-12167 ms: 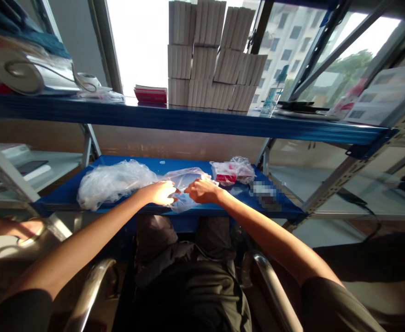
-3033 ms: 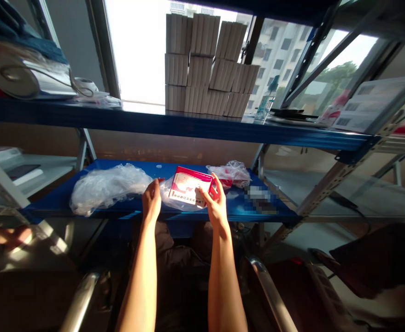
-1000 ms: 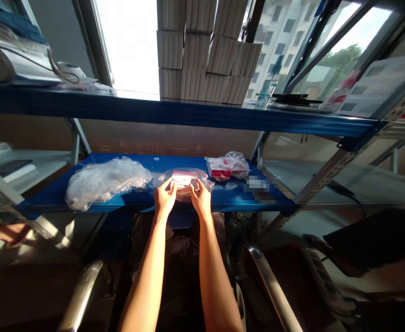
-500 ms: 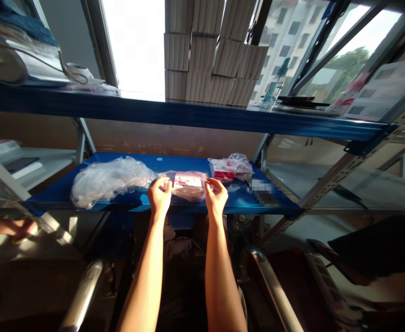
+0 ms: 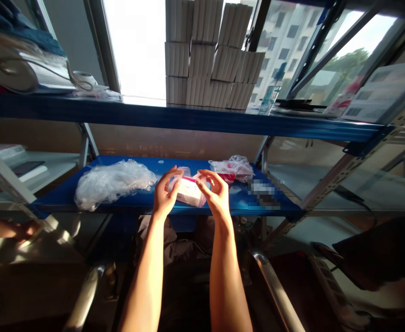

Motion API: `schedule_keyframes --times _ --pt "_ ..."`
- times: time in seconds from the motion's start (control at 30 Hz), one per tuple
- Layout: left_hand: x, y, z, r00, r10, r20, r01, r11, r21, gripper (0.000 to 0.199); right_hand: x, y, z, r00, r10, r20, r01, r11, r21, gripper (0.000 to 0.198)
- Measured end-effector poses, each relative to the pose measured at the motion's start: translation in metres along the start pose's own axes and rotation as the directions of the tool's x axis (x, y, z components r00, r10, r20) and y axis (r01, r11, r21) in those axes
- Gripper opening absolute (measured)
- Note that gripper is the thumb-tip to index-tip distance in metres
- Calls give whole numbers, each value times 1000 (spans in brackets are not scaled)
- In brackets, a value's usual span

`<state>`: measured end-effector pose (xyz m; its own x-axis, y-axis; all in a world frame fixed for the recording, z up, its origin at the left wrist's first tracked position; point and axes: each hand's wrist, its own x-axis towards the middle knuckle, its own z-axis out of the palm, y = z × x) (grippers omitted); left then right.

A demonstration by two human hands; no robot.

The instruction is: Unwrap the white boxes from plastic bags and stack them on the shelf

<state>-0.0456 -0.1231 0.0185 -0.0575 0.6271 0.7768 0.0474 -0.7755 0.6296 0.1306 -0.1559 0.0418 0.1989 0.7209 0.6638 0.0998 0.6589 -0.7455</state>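
Note:
Between my hands, a small white and pink box (image 5: 190, 192) sits in a clear plastic bag (image 5: 202, 199) just over the blue shelf. My left hand (image 5: 166, 191) pinches the bag at the box's left side. At its right side, my right hand (image 5: 216, 191) has thumb and fingers closed on the bag. The box is tilted, with a pink edge along its top. To the left lies a heap of clear plastic bags (image 5: 114, 183). Beyond my right hand rest a red box (image 5: 227, 177) and crumpled clear plastic (image 5: 238, 167).
The blue lower shelf (image 5: 174, 210) runs under an upper shelf (image 5: 188, 123) stacked with white boxes (image 5: 205, 64). A blurred item (image 5: 262, 191) lies at the right. Metal armrests (image 5: 88, 295) flank me. At the far left another person's hand (image 5: 26, 230) shows.
The bagged box has turned from its printed label face to a pale side with a pink edge. Both hands have shifted their grip, with fingers raised higher around it.

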Motion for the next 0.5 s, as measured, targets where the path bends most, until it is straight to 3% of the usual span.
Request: schedule_keyframes --times 0.17,0.27,0.33,0.4,0.5 --pt "-2 -3 13 997 22 73 -17 998 -63 14 1 -1 7 999 -10 42 11 1000 -25 21" --pt "0 -5 14 997 -61 -55 60 998 -21 19 1 -3 7 1000 3 -20 -3 1000 20 17" --pt "3 -7 9 981 -114 -156 132 985 109 27 2 -3 5 999 15 -47 -13 999 40 16" --pt "6 -5 0 957 -153 -245 221 935 278 23 3 -2 3 998 13 -60 -10 999 40 16" --pt "11 5 -14 944 -171 -282 274 881 386 18 4 0 0 997 -2 -71 3 1000 10 16"
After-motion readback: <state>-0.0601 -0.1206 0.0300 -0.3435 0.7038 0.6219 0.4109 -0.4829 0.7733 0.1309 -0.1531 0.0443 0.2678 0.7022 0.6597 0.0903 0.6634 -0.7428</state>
